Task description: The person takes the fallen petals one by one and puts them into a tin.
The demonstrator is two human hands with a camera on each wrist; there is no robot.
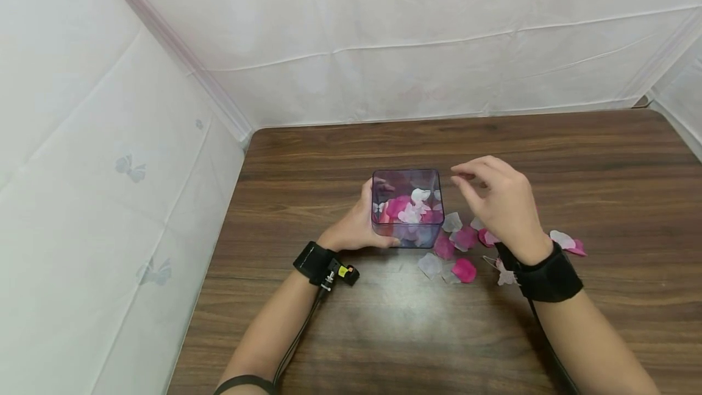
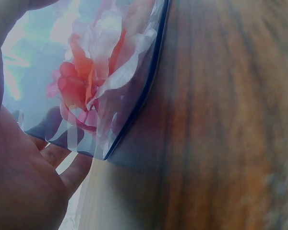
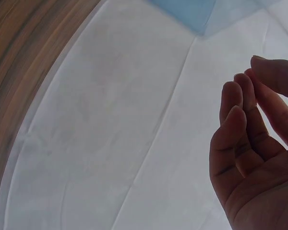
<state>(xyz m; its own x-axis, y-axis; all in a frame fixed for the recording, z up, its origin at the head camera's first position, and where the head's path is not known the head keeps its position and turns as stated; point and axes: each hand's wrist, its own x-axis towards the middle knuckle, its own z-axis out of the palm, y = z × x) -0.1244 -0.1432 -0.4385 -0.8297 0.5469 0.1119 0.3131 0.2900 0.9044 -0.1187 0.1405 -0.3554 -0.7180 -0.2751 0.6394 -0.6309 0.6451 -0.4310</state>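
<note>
A clear, purple-tinted square plastic box (image 1: 408, 233) holds pink and white artificial petals (image 1: 408, 209). My left hand (image 1: 359, 218) grips its left side, thumb along the near wall and fingers around behind. In the left wrist view, petals (image 2: 77, 84) show through the box wall beside the palm. To the right of the box, my right hand (image 1: 499, 197) hovers over the table with fingers bent loosely and thumb slightly apart from the index finger. Nothing shows between those fingertips (image 3: 233, 117). A corner of the box (image 3: 192, 17) appears at the top of the right wrist view.
Loose pink and white petals (image 1: 464, 270) lie on the wooden table (image 1: 307, 163) right of the box and under my right forearm. A pale flower-like piece with a thin loop (image 1: 506, 274) lies near the right wrist. White sheeting (image 1: 384, 35) encloses the back and left sides.
</note>
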